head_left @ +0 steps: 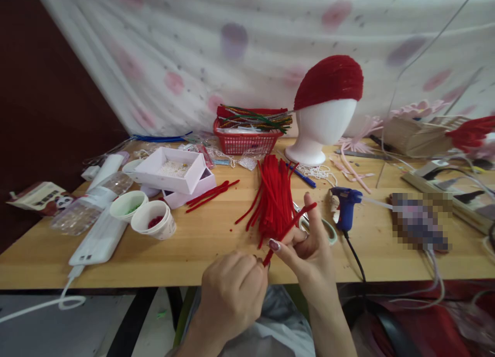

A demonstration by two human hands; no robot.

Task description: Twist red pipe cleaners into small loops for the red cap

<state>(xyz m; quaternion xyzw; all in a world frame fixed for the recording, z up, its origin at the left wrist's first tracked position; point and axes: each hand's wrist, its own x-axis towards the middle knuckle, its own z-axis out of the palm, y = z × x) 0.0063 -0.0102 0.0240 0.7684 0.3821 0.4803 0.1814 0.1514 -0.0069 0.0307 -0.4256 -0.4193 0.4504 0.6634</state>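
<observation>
A red pipe cleaner slants upward between my hands, just above the front edge of the table. My left hand is closed around its lower end. With thumb and fingers, my right hand pinches it further up, while one finger points upward beside its tip. Directly behind lies a thick bundle of red pipe cleaners. Scissors with pale green handles lie partly hidden behind my right hand. Several loose red pipe cleaners rest to the left of the bundle.
A blue glue gun stands right of my hands, its cord hanging over the edge. Left are paper cups, a white box of beads and a power bank. Behind stand a red basket and a foam head with red covering.
</observation>
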